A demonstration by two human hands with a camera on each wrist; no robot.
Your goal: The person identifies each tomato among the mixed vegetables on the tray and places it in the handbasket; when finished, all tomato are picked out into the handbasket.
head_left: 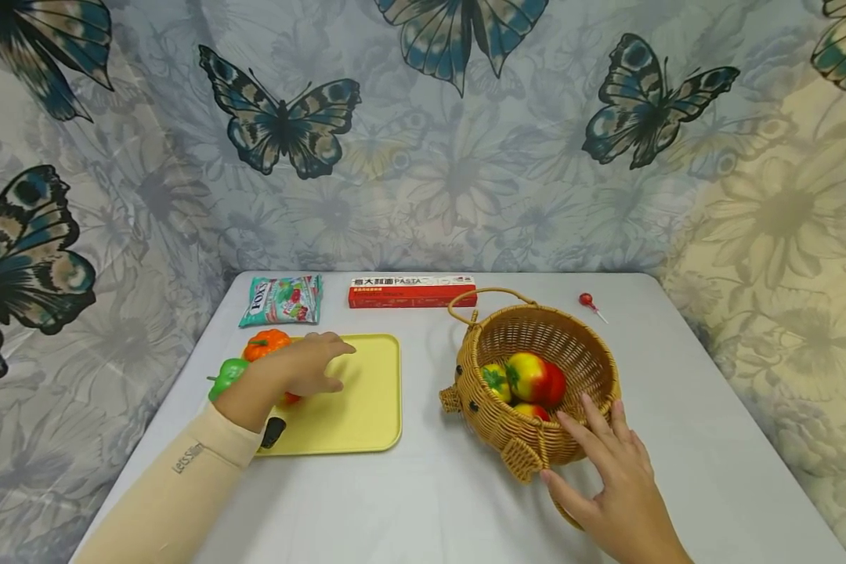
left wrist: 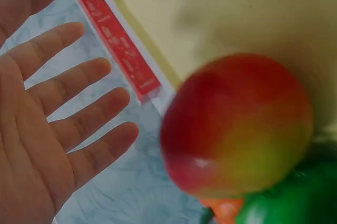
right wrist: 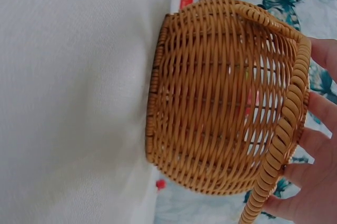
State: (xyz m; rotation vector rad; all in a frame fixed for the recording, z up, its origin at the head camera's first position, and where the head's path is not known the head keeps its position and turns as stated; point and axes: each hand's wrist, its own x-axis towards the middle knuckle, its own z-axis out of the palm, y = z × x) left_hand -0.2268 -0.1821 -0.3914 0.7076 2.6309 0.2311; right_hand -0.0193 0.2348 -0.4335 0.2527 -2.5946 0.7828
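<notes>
My left hand (head_left: 310,364) is above the yellow tray (head_left: 377,392), fingers extended and holding nothing. In the left wrist view, a red-and-yellow fruit (left wrist: 237,124) lies beside that hand, apart from the fingers. An orange pepper (head_left: 265,343) and a green pepper (head_left: 228,377) are near the left forearm, partly hidden. My right hand (head_left: 613,478) rests spread fingers on the near right rim of a wicker basket (head_left: 493,423) with an animal face. Inside sit several red-yellow fruits (head_left: 526,376) and a yellow-green one (head_left: 496,381). The basket's handle (right wrist: 287,113) hangs down near the right hand.
Along the back of the white table (head_left: 437,501) lie a teal candy bag (head_left: 282,300) and a red pasta box (head_left: 409,294). A red lollipop-like item (head_left: 587,300) is behind the basket. A small black object (head_left: 272,432) shows beside the left wrist.
</notes>
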